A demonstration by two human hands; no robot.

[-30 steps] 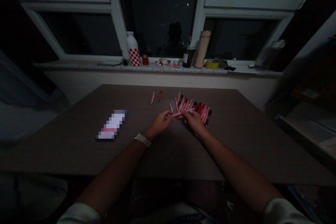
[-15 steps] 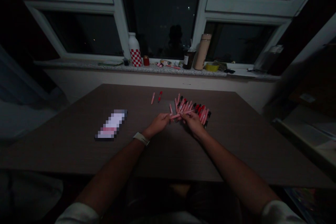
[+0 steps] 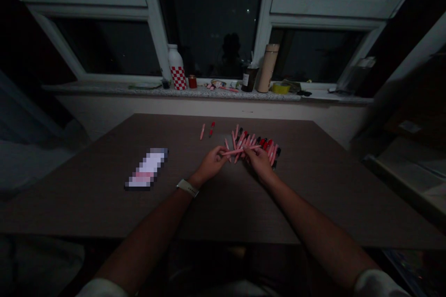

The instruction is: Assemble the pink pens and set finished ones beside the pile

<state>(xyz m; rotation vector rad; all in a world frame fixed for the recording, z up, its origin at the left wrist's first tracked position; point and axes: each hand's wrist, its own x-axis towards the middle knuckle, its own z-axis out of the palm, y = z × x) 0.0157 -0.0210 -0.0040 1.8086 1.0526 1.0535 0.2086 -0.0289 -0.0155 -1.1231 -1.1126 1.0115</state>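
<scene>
My left hand [image 3: 211, 165] and my right hand [image 3: 258, 163] meet above the dark wood-grain table [image 3: 278, 195]. Both hold a single pink pen [image 3: 240, 151] level, its left end poking past my left fingers. Just beyond my right fingers lies a heap of several pink pens [image 3: 256, 144] with red and black parts, partly hidden by that hand. Two more pens lie apart to the left of the heap: a pink one [image 3: 202, 132] and a red-and-pink one [image 3: 212, 129]. A white-strapped watch [image 3: 187, 188] circles my left wrist.
A flat pixelated object [image 3: 146, 169] lies on the table's left side. Beyond the far table edge, a stone windowsill [image 3: 104, 88] holds a red-checked white bottle [image 3: 177, 68], a beige flask [image 3: 268, 68], a dark jar [image 3: 250, 79], and yellow tape [image 3: 280, 88].
The pen between my hands has levelled out, and its left end now shows past my left fingers. My hands have drawn slightly away from the heap.
</scene>
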